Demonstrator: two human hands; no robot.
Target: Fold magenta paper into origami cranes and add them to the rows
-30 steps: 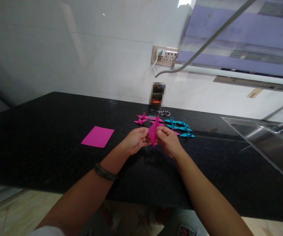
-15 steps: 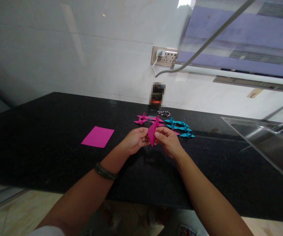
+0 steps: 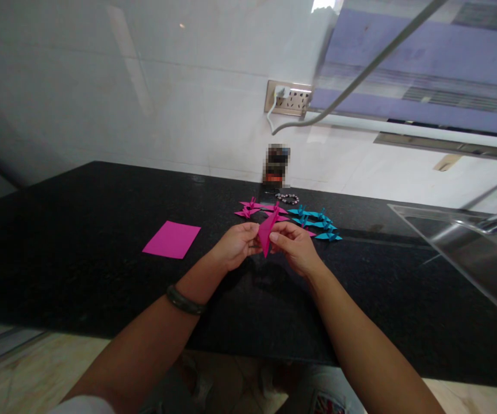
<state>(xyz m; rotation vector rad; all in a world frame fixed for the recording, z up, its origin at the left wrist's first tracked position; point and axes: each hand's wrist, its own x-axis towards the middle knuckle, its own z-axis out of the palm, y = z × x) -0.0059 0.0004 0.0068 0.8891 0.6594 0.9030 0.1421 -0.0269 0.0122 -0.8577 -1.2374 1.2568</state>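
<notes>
Between my two hands, above the black counter, is a folded piece of pink origami paper [image 3: 266,233], long and pointed at top and bottom. My left hand [image 3: 239,244] pinches its left edge. The thumb and fingers of my right hand [image 3: 294,242] grip the right side. Just beyond, pink paper cranes [image 3: 247,213] lie in a group, partly hidden by the held paper and my right hand. Several blue paper cranes [image 3: 322,224] sit to their right. A stack or sheet of flat pink square paper [image 3: 171,240] rests left of my left hand.
The black counter [image 3: 102,276] runs along a pale tiled wall. Near the wall lie a beaded bracelet [image 3: 289,199] and a blurred-out dark object [image 3: 276,165]. A metal sink [image 3: 481,247] is set in at the right. A cord [image 3: 360,72] hangs by the socket panel [image 3: 289,99].
Both hands keep hold of the folded pink paper; it has shifted very slightly left. Everything else stays where it was.
</notes>
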